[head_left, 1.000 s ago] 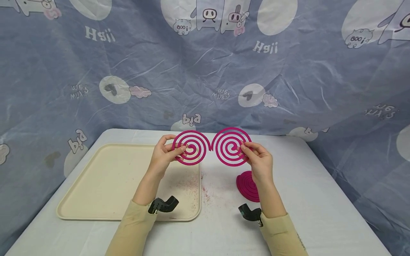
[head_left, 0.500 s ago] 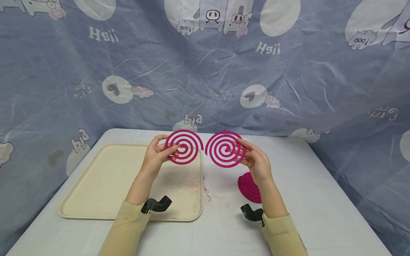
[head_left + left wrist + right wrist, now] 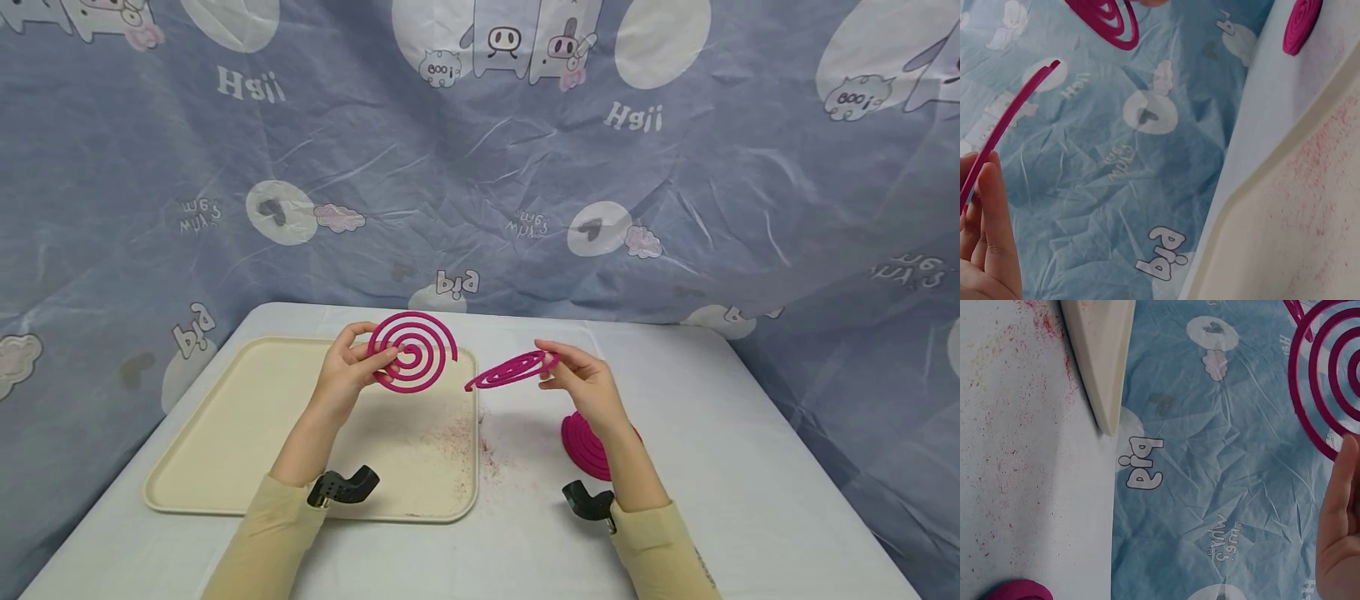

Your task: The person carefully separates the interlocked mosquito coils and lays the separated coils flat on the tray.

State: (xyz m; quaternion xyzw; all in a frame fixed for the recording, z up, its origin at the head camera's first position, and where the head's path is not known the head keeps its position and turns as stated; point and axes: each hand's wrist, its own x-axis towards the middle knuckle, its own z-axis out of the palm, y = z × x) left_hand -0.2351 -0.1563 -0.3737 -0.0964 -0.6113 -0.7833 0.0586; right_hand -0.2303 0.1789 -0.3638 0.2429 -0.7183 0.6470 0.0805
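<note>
In the head view my left hand [image 3: 341, 379] pinches a magenta mosquito coil [image 3: 410, 356] between thumb and fingers. That coil stands upright, its spiral facing the camera, above the tray's right part. My right hand [image 3: 592, 390] holds a second mosquito coil [image 3: 513, 368] by its edge, tilted so that it looks like a thin ellipse. A gap separates the two coils. On the table, partly behind my right forearm, lies a round magenta coil [image 3: 585, 448] with tightly packed rings. The left wrist view shows the left coil [image 3: 1007, 119] edge-on.
A cream tray [image 3: 262, 425] covers the left of the white table [image 3: 720, 433]. Reddish crumbs [image 3: 486, 454] lie on its right side and on the cloth beside it. A blue patterned curtain [image 3: 450, 167] hangs behind the table.
The two coils, edges meeting one second ago, have come apart. My left hand has moved left with its coil. My right hand has tipped its coil from facing the camera to nearly flat.
</note>
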